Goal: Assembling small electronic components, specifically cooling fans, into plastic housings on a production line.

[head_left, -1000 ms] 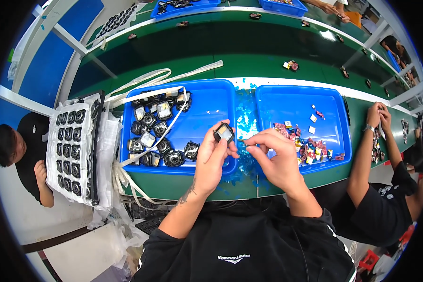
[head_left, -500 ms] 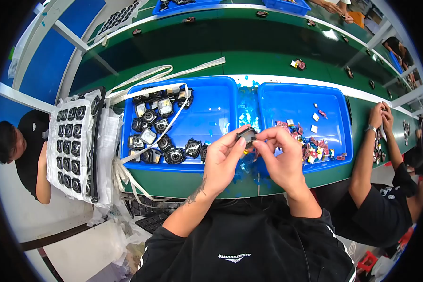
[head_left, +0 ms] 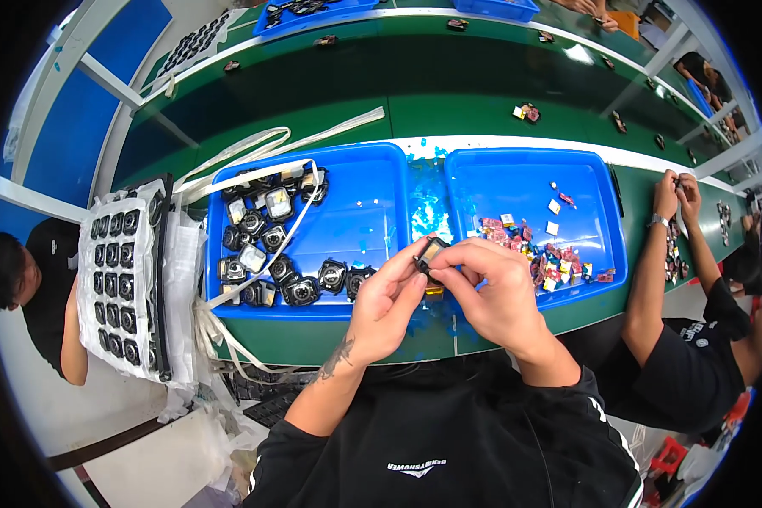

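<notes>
Both hands meet in front of the person, above the gap between two blue trays, around one black watch case (head_left: 432, 251). Left hand (head_left: 384, 311) grips this case from its left and near side, with the thumb below and the fingers behind it. Right hand (head_left: 495, 292) comes from the other side; its thumb and forefinger are brought close together at the right edge of the case, but I cannot tell if they pinch the edge itself or some small part, because the fingers cover this place.

As for direction, the case lies directly between the two sets of fingertips, so neither hand is clearly nearer. It is tilted, and its visible length runs from lower left to upper right, with a pale face partly showing.

To the left, the left tray (head_left: 368, 233) contains a heap of similar black watch cases (head_left: 273, 237), with a white strap (head_left: 300, 207) lying across. To the right, the right tray (head_left: 491, 182) contains small pink and yellow parts (head_left: 552, 264). Blue film scraps (head_left: 430, 212) are scattered on the green surface (head_left: 339, 343) between the trays.
</notes>
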